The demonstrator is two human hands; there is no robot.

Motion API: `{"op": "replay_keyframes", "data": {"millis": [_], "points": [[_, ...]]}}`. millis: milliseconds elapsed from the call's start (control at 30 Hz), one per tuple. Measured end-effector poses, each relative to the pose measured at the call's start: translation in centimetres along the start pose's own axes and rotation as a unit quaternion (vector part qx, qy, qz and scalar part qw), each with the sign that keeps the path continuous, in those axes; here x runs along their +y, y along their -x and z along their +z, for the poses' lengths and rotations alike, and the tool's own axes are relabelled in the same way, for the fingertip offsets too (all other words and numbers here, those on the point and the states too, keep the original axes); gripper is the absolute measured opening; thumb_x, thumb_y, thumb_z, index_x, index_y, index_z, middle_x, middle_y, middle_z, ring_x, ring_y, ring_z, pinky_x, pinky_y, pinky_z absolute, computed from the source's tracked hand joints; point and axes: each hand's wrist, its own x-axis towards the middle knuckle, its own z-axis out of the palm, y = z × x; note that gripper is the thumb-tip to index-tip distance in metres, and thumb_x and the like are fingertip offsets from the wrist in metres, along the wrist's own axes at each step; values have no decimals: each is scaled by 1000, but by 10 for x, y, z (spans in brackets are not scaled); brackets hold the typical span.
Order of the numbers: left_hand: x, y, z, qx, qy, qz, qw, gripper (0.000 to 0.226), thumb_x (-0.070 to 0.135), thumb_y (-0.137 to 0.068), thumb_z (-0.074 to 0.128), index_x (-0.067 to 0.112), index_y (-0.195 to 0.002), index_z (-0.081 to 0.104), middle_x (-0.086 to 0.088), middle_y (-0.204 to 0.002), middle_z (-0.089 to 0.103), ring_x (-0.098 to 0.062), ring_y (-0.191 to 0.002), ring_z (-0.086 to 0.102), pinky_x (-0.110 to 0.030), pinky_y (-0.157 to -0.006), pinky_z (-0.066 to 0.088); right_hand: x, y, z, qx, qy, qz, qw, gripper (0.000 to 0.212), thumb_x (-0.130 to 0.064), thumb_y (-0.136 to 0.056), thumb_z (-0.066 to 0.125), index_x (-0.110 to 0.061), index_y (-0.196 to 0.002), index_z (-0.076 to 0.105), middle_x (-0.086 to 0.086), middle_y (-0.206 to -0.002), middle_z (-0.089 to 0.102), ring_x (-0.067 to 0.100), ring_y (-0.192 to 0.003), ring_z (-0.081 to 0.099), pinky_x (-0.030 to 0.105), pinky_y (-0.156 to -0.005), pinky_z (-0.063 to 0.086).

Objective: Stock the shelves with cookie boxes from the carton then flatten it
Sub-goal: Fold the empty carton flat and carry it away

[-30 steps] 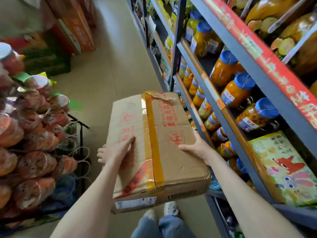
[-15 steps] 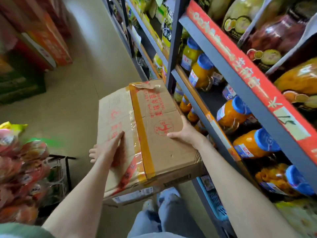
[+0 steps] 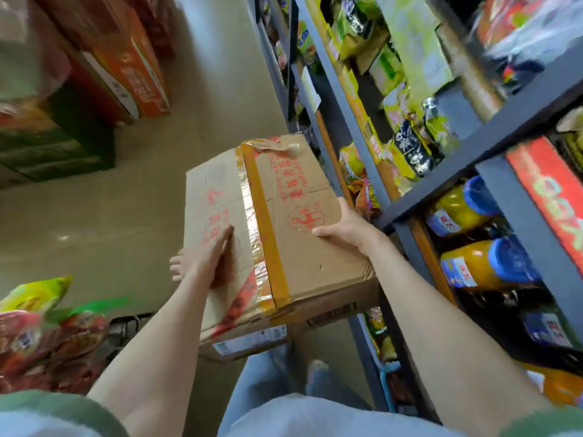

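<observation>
Two green sleeves at the bottom edge, with jeans and one shoe below on the floor.

Carton is off the floor, held up over the jeans in the aisle, just beside the shelves on the right.

Left hand grips the carton's left edge. Thumb lies flat along the top, and the fingers are curled under with the tips poking out past the edge.

Right hand grips the right edge. Thumb is on top next to a round red stamp; the fingers wrap round the side, out of sight.

Carton is closed. Yellow-brown tape runs down the centre seam, torn and lifted at the far end. White label on the near side face. Red print on both flaps is too blurred to read.

Lower left: pile of red snack bags, with a yellow-green bag on top.

Right, lower shelf: jars with orange contents and blue lids.

Next bay, farther along: green and black packets, blurred.

Far left across the aisle: orange boxes stacked beside dark green cases.
</observation>
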Motion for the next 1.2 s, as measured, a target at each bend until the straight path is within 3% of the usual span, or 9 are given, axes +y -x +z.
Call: {"op": "replay_keyframes", "data": {"millis": [133,233,367,500,600,733,800,1033,1200], "points": [[81,-45,-20,-3,26,0,1000,138,95,-35,54,1,-135,37,-17,-131,38,-31,-125,34,-42,-107,30,-63,-65,-13,10,-15,-12,1000,109,-44,-57,84,-23,-143,22,2,-143,39,22,-128,42,49,-107,36],[144,-79,-30,-15,22,2,1000,135,94,-37,56,2,-134,37,-16,-130,39,-31,-124,35,-40,-106,31,-109,-117,-30,23,-23,-13,999,121,-42,-61,85,-23,-151,7,0,-150,32,21,-133,37,47,-109,33],[239,-126,-39,-21,19,13,1000,134,94,-39,54,2,-134,36,-16,-131,38,-30,-125,34,-38,-106,31,-171,-194,-59,45,-4,-27,999,114,-36,-72,81,-19,-152,1,2,-151,27,22,-136,32,43,-111,31],[333,-187,-55,-13,56,-6,998,147,98,-24,51,2,-135,36,-16,-131,37,-30,-125,33,-45,-105,35,-245,-277,-82,24,-14,-35,999,117,-43,-64,83,-21,-151,9,1,-150,29,21,-134,35,45,-110,33],[401,-230,-76,-2,46,-5,999,143,97,-28,54,2,-134,39,-15,-130,40,-30,-124,36,-41,-106,31,-310,-333,-96,9,-9,-32,999,122,-53,-51,82,-24,-148,14,-1,-144,37,21,-127,43,46,-105,39],[489,-290,-100,8,42,1,999,140,98,-28,52,3,-130,41,-15,-126,43,-30,-121,39,-39,-104,31,-384,-415,-106,13,-14,-40,999,106,-43,-61,83,-21,-144,20,1,-141,39,22,-127,42,46,-105,38],[535,-322,-110,8,51,8,999,142,99,-25,51,4,-130,41,-15,-127,43,-30,-121,39,-40,-104,33,-419,-459,-113,9,-13,-40,999,112,-46,-57,83,-21,-145,19,1,-142,39,22,-129,41,47,-106,37],[693,-418,-141,-1,114,2,993,154,98,0,48,10,-126,40,-10,-123,44,-26,-116,44,-45,-99,42,-532,-584,-149,38,-27,-42,998,95,-34,-73,79,-21,-144,18,-3,-134,39,20,-129,39,45,-108,34],[802,-466,-159,12,97,33,995,157,99,-5,49,10,-135,38,-10,-126,40,-29,-121,39,-47,-101,40,-604,-674,-175,34,-52,-31,998,114,-39,-67,81,-24,-151,5,-2,-147,33,21,-135,34,44,-111,30]]}}
